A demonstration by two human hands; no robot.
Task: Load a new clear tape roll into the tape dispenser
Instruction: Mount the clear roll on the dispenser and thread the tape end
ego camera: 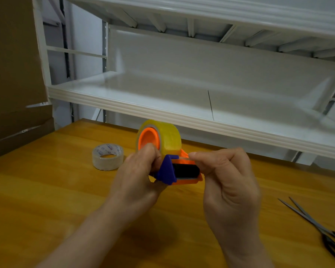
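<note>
An orange tape dispenser with a blue side guard and a black roller is held above the wooden table. A yellowish clear tape roll sits on its orange hub. My left hand grips the dispenser from the left, thumb against the hub. My right hand is at the dispenser's right side, thumb and forefinger pinched at the top edge by the roller, apparently on the tape's loose end, which is hard to make out.
A nearly used-up tape roll with a printed core lies on the table left of my hands. Open scissors lie at the right edge. White metal shelving stands behind; cardboard boxes at left.
</note>
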